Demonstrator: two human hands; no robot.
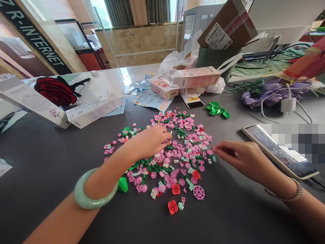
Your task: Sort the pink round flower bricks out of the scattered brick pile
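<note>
My left hand is above the brick pile, fingers curled. My right hand, nearly pinched, is at its right edge. Any grip, I cannot tell.

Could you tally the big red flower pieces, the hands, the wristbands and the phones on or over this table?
Big red flower pieces: 3
Hands: 2
Wristbands: 2
Phones: 1
Total: 8
</note>
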